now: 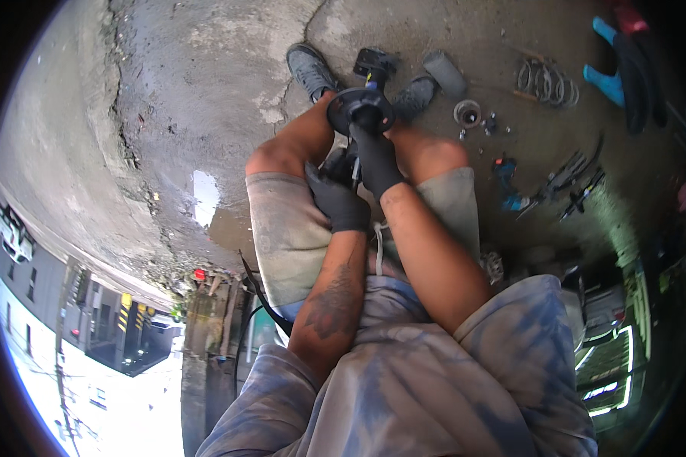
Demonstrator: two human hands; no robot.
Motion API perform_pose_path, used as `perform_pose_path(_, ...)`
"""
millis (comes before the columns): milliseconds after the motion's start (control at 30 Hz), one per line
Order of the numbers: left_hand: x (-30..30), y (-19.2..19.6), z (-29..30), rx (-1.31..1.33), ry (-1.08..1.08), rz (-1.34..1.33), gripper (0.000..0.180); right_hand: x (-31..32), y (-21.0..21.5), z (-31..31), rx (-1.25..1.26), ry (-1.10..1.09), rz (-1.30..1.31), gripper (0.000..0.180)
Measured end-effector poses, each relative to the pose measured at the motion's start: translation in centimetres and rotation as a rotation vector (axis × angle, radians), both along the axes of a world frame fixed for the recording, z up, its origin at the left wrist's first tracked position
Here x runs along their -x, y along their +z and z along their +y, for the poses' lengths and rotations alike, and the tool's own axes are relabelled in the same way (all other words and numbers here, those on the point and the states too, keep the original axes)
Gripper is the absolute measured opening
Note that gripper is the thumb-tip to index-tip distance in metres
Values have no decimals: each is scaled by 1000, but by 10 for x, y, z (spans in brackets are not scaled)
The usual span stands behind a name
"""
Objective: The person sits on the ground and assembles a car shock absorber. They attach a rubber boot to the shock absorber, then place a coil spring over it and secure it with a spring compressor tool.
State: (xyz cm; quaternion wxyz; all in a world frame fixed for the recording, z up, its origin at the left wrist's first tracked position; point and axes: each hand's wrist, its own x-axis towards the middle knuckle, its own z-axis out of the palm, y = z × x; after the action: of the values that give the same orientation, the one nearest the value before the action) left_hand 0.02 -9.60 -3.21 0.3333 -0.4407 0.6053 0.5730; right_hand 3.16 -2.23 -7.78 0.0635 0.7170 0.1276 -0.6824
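Observation:
Between my knees stands a black shock absorber strut (338,113) with a wide round spring seat. Its bracket end points away from me, and a short silvery rod (356,174) shows near my hands. My left hand (340,199), in a black glove, is closed around the rod end; a dark piece by its fingers is too unclear to name. My right hand (375,156), also gloved in black, lies along the strut just below the spring seat, its fingers closed on it and partly hidden.
To the right on the concrete lie a coil spring (547,84), a round metal cup (467,114), small nuts (491,122), a grey block (445,74), a blue power tool (511,183) and black-and-blue gloves (629,76). A puddle (206,198) lies to the left.

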Motion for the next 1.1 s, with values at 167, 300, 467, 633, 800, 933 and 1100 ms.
perform_pose_path(167, 28, 31, 61, 118, -536, 434, 54, 25, -9, 15, -57, -109, -9, 37)
perform_pose_path(300, 43, 39, 66, 218, -775, 562, 55, 36, -27, 3, -105, -27, 58, 50)
perform_pose_path(467, 67, 35, 64, 227, -809, 331, 47, 48, -21, 6, -169, -73, -13, 52)
perform_pose_path(633, 67, 23, 58, 458, -1157, 643, 43, 54, -17, 14, -142, 52, -84, 47)
perform_pose_path(800, 80, 32, 69, 274, -940, 527, 38, 68, -4, 25, -61, 4, -135, 46)
perform_pose_path(933, 84, 36, 80, 238, -984, 506, 49, 68, -3, 24, -107, 160, -144, 46)
perform_pose_path(1100, 87, 21, 72, 216, -1101, 526, 56, 67, -3, 27, -35, 156, -125, 50)
